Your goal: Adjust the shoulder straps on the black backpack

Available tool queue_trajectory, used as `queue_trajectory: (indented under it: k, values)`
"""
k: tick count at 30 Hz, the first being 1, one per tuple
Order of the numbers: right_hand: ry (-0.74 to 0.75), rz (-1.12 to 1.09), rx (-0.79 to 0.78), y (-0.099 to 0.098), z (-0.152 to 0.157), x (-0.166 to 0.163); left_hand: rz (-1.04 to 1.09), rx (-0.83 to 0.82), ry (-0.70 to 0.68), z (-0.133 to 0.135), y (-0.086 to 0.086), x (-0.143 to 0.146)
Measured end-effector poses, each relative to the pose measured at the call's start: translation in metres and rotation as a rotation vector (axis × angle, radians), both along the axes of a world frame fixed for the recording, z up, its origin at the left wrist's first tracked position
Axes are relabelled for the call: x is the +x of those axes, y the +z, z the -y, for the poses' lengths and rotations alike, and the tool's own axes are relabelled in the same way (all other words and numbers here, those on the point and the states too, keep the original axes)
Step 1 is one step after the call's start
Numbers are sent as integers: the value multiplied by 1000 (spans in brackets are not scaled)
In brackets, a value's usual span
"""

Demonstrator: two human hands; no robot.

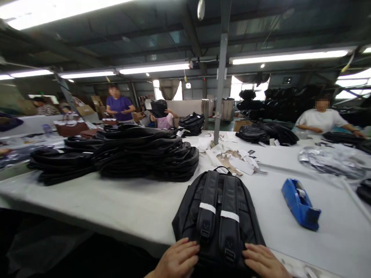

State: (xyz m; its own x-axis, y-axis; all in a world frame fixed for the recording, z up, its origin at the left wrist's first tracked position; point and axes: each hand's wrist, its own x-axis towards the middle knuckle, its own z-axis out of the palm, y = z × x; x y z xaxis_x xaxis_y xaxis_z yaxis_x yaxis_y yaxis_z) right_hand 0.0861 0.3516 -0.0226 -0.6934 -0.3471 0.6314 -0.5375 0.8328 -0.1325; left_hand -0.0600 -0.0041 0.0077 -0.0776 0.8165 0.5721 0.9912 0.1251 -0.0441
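Note:
A black backpack [218,216] lies strap-side up on the white table [121,204] right in front of me, its two shoulder straps each banded with a white strip. My left hand [177,259] rests flat on the backpack's near left corner with fingers stretched out. My right hand [262,261] lies flat on its near right corner, fingers spread toward the straps. Neither hand holds anything.
Stacks of black backpacks [145,154] fill the table's left and middle. A blue tape dispenser [300,203] sits right of my backpack. Paper tags and cards [234,158] lie beyond it by a metal pole [220,77]. Clear plastic bags [330,160] lie at right. Other people work at the far side.

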Motion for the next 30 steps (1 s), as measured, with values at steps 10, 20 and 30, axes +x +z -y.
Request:
queue_trajectory:
  k: [10, 20, 30]
  values:
    - [-588, 262, -602, 65, -80, -119, 768, 311, 413, -49, 85, -159]
    - [-649, 639, -446, 54, -105, -273, 916, -209, 424, -196, 49, -305]
    - [-371, 785, -767, 41, -132, -296, 943, -307, 247, -221, 38, -337]
